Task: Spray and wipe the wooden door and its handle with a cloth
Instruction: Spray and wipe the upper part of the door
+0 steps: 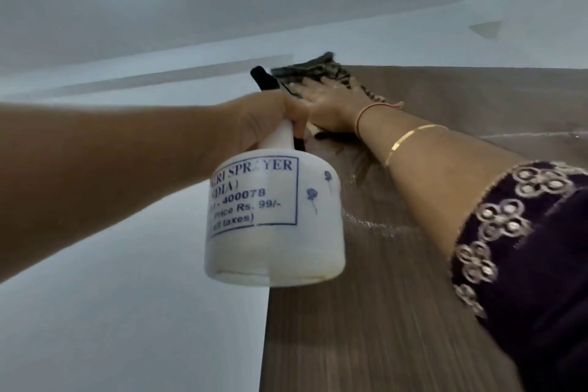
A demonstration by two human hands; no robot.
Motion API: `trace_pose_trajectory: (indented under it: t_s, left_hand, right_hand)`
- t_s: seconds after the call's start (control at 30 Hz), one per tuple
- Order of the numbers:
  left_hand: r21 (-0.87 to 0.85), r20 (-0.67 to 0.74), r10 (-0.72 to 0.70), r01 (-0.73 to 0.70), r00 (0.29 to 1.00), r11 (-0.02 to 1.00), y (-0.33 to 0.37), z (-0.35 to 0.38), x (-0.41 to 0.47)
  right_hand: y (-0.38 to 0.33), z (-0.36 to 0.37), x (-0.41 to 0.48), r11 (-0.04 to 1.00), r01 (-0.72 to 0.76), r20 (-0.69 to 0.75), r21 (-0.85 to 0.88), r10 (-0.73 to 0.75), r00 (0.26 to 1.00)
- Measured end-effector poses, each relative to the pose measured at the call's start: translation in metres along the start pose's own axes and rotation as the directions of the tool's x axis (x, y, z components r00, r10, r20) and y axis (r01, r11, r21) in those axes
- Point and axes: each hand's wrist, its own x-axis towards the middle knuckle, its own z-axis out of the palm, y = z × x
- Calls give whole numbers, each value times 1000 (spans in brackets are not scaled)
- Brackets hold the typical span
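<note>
The white spray bottle (273, 219) hung closest, base toward the camera, its long axis running up to the black nozzle (264, 79), which stuck out above the left hand (254, 124) clenched round the neck. Just beyond that fist, the right hand (321, 102) lay flat, fingers straight, pressing the striped cloth (315, 68) against the wooden door (366, 312) near its top edge.
</note>
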Motion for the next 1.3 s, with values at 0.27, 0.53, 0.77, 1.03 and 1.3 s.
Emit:
trace_pose_trajectory:
  t_s: [0.27, 0.53, 0.77, 1.03, 1.3]
  left_hand:
    - [9, 19, -86, 86, 996, 996, 9, -14, -15]
    - [-32, 4, -45, 45, 999, 998, 32, -10, -10]
    - [-40, 58, -8, 10, 998, 999, 54, 20, -3]
    - [34, 33, -42, 41, 999, 999, 65, 88, 11]
    - [32, -29, -24, 25, 999, 999, 77, 142, 20]
  right_hand:
    - [10, 3, -38, 981, -194, -47, 22, 195, 980]
    - [36, -5, -51, 971, -237, 63, 29, 234, 970]
    - [41, -6, -65, 1000, 20, 43, -23, -19, 999]
    - [117, -12, -61, 998, -68, 24, -8, 68, 997]
    - [254, -21, -80, 931, -365, -6, 7, 365, 931]
